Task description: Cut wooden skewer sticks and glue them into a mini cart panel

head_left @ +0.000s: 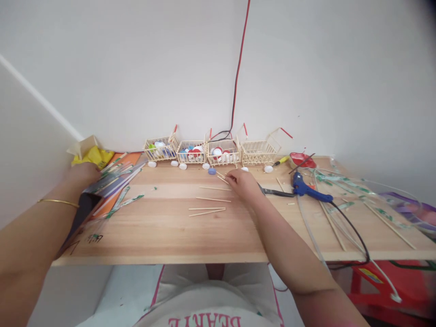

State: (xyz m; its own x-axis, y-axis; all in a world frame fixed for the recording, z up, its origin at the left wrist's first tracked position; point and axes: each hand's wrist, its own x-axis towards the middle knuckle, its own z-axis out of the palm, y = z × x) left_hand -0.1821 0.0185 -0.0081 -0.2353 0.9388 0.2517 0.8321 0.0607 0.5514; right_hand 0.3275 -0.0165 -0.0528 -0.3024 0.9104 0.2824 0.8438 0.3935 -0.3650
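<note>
My right hand (242, 183) reaches across the wooden table (163, 231), its fingers closed around thin wooden sticks (222, 177) just in front of a row of small stick-built carts (218, 151). Three of the carts hold coloured bottle caps; the rightmost one (259, 151) holds none. More loose sticks (207, 210) lie on the table nearer to me. My left hand (83, 174) is at the far left, resting on a pile of stick wrappers and orange packets (117, 181); its fingers are mostly hidden. A thin gold bangle circles my left wrist.
A blue glue gun (309, 190) with a black cable lies right of my right hand, with scissors (276, 192) beside it. A red dish (302, 160), long sticks and torn wrappers cover the right side. A red-black wire (238, 68) hangs down the wall. Yellow packaging (92, 156) sits back left.
</note>
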